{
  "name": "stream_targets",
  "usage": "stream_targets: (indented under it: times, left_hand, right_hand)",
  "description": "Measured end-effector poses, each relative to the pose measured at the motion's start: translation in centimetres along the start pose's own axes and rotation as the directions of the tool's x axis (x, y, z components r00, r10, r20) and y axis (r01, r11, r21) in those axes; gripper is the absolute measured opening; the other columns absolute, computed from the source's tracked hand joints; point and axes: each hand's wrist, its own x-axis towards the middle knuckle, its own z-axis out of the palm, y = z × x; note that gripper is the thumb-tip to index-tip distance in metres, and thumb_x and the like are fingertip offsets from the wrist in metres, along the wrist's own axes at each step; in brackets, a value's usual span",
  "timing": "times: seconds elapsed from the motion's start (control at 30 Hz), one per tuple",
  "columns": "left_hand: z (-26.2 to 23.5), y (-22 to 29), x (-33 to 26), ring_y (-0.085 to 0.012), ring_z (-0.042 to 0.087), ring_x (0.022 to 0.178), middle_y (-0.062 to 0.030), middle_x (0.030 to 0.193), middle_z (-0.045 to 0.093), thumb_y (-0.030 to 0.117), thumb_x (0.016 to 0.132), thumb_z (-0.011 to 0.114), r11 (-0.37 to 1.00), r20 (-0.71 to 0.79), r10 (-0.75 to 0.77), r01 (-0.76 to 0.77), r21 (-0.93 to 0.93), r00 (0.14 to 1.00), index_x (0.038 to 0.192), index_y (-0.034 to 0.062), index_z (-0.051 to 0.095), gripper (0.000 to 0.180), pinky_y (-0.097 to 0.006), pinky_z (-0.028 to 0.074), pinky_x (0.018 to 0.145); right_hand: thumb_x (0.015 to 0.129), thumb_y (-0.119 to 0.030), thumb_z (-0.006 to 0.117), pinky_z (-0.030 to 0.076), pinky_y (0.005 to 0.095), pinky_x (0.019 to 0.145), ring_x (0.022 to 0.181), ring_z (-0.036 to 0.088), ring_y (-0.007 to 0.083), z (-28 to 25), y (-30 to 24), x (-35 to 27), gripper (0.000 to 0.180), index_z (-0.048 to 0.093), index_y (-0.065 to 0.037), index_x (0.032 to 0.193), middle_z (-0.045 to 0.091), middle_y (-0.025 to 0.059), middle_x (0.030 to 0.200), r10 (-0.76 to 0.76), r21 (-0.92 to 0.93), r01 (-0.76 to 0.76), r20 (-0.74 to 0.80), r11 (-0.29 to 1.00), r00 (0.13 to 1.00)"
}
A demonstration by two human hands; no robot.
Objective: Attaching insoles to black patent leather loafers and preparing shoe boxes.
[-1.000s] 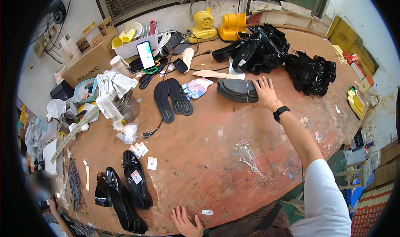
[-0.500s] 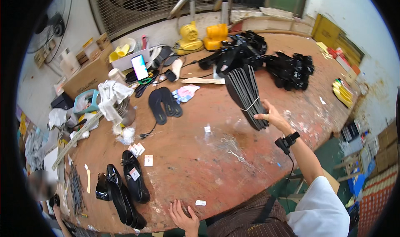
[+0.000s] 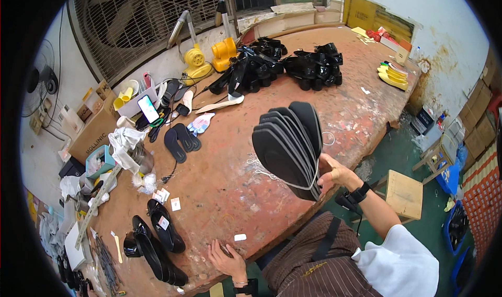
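My right hand [image 3: 334, 172] grips a bundle of black shoe insoles [image 3: 289, 144], fanned out and tied with a light band, held up over the near edge of the worn brown table [image 3: 225, 192]. My left hand [image 3: 226, 258] rests flat on the table's front edge, fingers spread, holding nothing. Black flat shoes [image 3: 157, 242] lie just left of it, and a small white tag [image 3: 240, 237] sits beside it. A loose pair of dark insoles [image 3: 179, 140] lies farther back on the table.
Heaps of black shoe parts [image 3: 282, 64] fill the far side, with two yellow machines [image 3: 209, 56] by the wall. Boxes, a phone [image 3: 149, 109], rags and a tin crowd the left. Scissors [image 3: 259, 166] lie mid-table. A wooden stool [image 3: 402, 192] stands at the right.
My right hand reached to the insole stack at the far side, took hold of it, and has lifted it back toward me. The left hand stayed on the table edge.
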Motion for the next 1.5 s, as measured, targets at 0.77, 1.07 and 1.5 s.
stream_targets:
  times: [0.77, 1.07, 1.5]
  left_hand:
    - [0.4, 0.7, 0.1, -0.0383, 0.053, 0.117, -0.0181, 0.127, 0.059, 0.012, 0.094, 0.053, 0.992, 0.063, 0.069, -0.075, 0.098, 0.996, 0.113, -0.0002, 0.064, 0.025, -0.047, 0.038, 0.106]
    - [-0.2, 4.0, 2.2, -0.0386, 0.058, 0.114, -0.0196, 0.122, 0.063, 0.023, 0.097, 0.052, 0.965, 0.098, 0.211, -0.223, 0.136, 0.973, 0.116, 0.0037, 0.067, 0.031, -0.047, 0.045, 0.099]
    - [-1.1, 4.6, 3.7, -0.0477, 0.036, 0.136, -0.0318, 0.15, 0.035, -0.002, 0.086, 0.049, 0.947, 0.438, -0.154, 0.007, 0.321, 0.886, 0.137, -0.0022, 0.05, 0.051, -0.05, 0.03, 0.114]
  right_hand:
    - [0.059, -0.018, 0.089, 0.031, 0.034, 0.113, 0.13, 0.047, 0.0208, -10.2, 3.1, -9.7, 0.101, 0.041, 0.002, 0.145, 0.052, 0.01, 0.14, -0.04, 0.151, 0.067, -0.174, 0.986, 0.984]
    - [0.065, -0.013, 0.081, 0.045, 0.0345, 0.098, 0.111, 0.061, 0.0225, -26.0, -2.3, -5.7, 0.068, 0.06, -0.009, 0.13, 0.066, 0.0123, 0.116, -0.31, -0.547, -0.257, -0.735, 0.796, 0.604]
    - [0.068, -0.016, 0.072, 0.034, 0.0475, 0.107, 0.121, 0.051, 0.0388, -50.1, -2.7, 4.2, 0.074, 0.047, -0.007, 0.136, 0.056, 0.0198, 0.129, -0.454, -0.497, -0.863, -0.792, 0.092, 0.408]
